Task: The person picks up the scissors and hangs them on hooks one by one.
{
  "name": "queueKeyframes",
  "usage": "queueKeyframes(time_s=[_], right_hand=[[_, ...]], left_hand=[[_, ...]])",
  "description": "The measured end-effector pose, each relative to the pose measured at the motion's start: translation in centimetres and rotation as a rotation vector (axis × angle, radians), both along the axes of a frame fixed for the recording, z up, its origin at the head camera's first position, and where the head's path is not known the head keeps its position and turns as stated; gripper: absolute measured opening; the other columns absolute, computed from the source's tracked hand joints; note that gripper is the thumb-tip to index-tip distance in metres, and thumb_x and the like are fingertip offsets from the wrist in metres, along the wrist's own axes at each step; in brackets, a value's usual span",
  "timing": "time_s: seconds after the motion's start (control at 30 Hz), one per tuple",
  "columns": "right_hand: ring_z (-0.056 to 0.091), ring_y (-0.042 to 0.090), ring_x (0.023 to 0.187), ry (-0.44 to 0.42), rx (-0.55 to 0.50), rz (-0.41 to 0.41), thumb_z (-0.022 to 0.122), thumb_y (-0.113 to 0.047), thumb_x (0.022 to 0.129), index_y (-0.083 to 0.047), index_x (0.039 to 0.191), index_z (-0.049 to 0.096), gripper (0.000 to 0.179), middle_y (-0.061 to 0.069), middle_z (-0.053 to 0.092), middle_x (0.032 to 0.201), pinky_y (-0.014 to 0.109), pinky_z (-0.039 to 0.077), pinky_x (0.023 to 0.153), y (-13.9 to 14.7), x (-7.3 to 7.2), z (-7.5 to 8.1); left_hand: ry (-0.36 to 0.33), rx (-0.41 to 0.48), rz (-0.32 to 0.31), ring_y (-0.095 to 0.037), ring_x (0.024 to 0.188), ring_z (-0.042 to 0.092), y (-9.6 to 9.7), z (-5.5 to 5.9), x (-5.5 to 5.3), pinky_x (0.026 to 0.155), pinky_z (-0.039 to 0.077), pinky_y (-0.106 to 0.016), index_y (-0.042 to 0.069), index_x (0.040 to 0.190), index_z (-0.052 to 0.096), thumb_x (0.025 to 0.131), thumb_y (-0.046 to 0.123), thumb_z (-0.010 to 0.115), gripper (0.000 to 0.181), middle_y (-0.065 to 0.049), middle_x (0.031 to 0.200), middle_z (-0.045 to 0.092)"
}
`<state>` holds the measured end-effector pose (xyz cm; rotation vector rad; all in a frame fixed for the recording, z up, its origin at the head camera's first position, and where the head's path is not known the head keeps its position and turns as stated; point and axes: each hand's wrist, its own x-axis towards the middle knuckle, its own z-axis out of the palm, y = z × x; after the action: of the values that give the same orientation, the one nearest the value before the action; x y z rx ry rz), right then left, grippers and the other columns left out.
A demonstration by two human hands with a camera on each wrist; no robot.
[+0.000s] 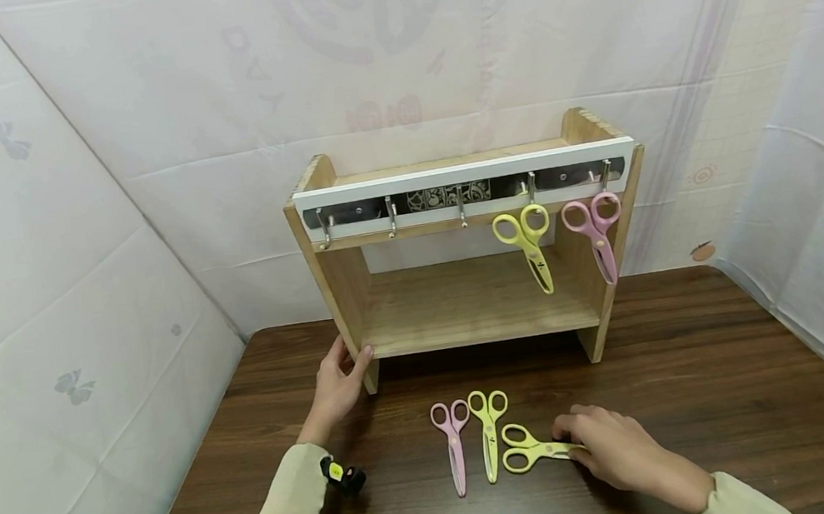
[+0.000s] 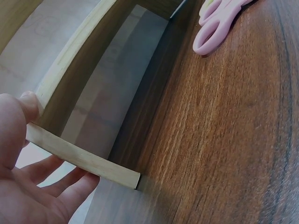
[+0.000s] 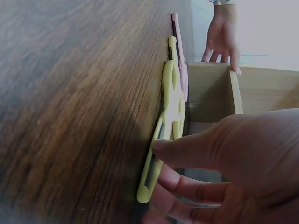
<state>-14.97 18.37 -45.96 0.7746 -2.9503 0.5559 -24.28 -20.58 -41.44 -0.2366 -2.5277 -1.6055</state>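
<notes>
My left hand [image 1: 337,385] grips the lower left side panel of a wooden shelf [image 1: 481,338]; in the left wrist view its thumb [image 2: 30,105] lies on the inner side and the fingers behind. With my right hand [image 1: 616,446] I pinch the blades of yellow scissors [image 1: 542,449] lying sideways on the table, handles to the left. In the right wrist view, the thumb presses the blade of these yellow scissors [image 3: 174,105] with fingers on the other side. Left of them lie another yellow pair of scissors [image 1: 490,433] and pink scissors [image 1: 454,445], handles toward the shelf.
A white rail [image 1: 374,187] with several metal hooks [image 1: 391,216] spans the shelf's upper front. Hanging yellow scissors [image 1: 532,248] and hanging pink scissors [image 1: 598,239] occupy its two rightmost hooks. The dark wood table [image 1: 733,366] meets cloth-covered walls [image 1: 202,128] behind and at the sides.
</notes>
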Motion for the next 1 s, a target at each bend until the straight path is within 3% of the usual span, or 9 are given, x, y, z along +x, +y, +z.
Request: queueKeyframes(time_s=[0.17,0.33,0.6,0.83,1.0], right_hand=[[0.051,0.004,0.065,0.036,0.006,-0.031,0.086,-0.008,0.082,-0.025,0.092,0.072,0.023,-0.014,0.051,0.080,0.024,0.038,0.044,-0.1,-0.3,0.1],[0.048,0.004,0.061,0.133,0.011,-0.075,0.088,-0.009,0.080,-0.023,0.085,0.072,0.021,-0.013,0.050,0.078,0.024,0.036,0.043,-0.2,-0.8,0.1],[0.053,0.004,0.065,0.220,0.018,-0.092,0.090,-0.010,0.077,-0.023,0.084,0.071,0.024,-0.015,0.053,0.075,0.023,0.041,0.047,0.0,-1.1,-0.5],[0.056,0.004,0.066,0.219,0.011,-0.093,0.089,-0.009,0.078,-0.022,0.086,0.071,0.024,-0.015,0.056,0.076,0.022,0.042,0.048,0.1,-1.3,-0.7],[0.056,0.004,0.067,0.204,0.008,-0.096,0.089,-0.009,0.078,-0.022,0.086,0.072,0.024,-0.015,0.057,0.077,0.021,0.042,0.048,0.1,-1.2,-0.7]], left_hand=[[0.003,-0.002,-0.007,-0.046,0.131,0.054,0.0,0.0,0.0,0.103,0.050,-0.057,-0.001,0.158,0.033,0.108,0.017,0.057,0.059,-0.030,0.148,0.049],[0.005,0.003,-0.004,-0.045,0.131,0.054,0.0,0.0,0.1,0.103,0.050,-0.057,-0.001,0.158,0.034,0.108,0.017,0.057,0.058,-0.030,0.148,0.050],[0.001,-0.003,-0.002,-0.046,0.131,0.054,-0.1,-0.4,-0.3,0.103,0.050,-0.057,-0.002,0.158,0.032,0.108,0.017,0.056,0.059,-0.031,0.148,0.049],[0.018,0.011,0.011,-0.043,0.131,0.055,-1.1,-3.3,-2.4,0.104,0.049,-0.058,0.007,0.160,0.033,0.108,0.027,0.058,0.062,-0.026,0.150,0.049],[0.036,0.006,0.009,-0.040,0.130,0.056,-1.4,-3.9,-2.7,0.102,0.051,-0.056,0.010,0.159,0.036,0.106,0.034,0.059,0.062,-0.024,0.149,0.052]])
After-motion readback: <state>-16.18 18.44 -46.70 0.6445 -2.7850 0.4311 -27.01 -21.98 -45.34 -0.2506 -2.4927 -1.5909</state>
